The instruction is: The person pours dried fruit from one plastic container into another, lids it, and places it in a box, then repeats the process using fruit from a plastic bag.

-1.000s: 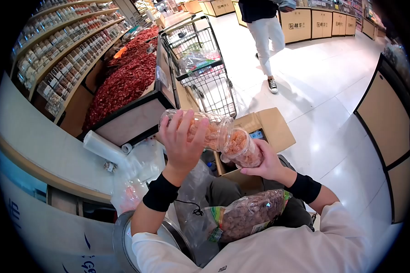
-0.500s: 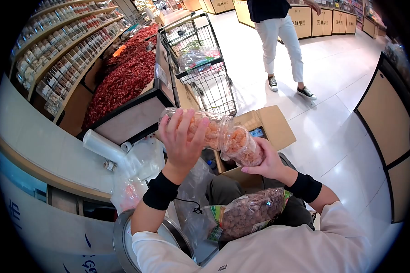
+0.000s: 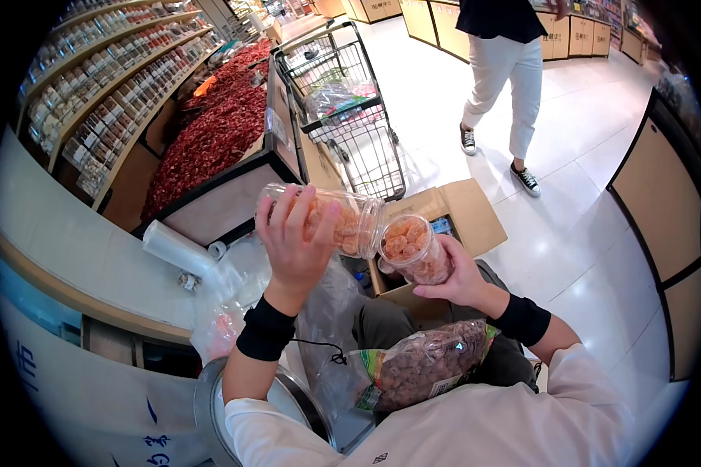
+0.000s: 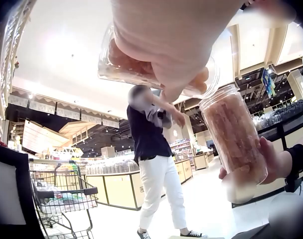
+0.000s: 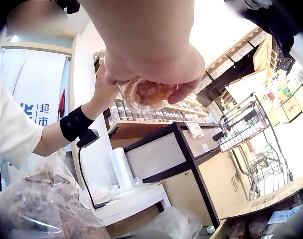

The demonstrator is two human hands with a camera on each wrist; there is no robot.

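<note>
My left hand grips a clear plastic jar lying nearly on its side, with orange dried fruit pieces inside. Its mouth points right, close by the rim of a second clear jar. That one, wrapped by the fingers of my right hand, leans with its open top toward the first and holds similar orange pieces. In the left wrist view the second jar looks filled close to its neck. Across my lap lies a clear bag of brownish dried fruit.
An open cardboard box stands beyond my knees, before a shopping cart. Left are a bin of dried red goods, shelves of jars and a plastic roll. A person in white trousers is on the aisle floor.
My left hand and its jar have shifted slightly left, so the mouth overlaps the other jar less. My right hand stays nearly still. The person in white trousers has walked rightward and closer.
</note>
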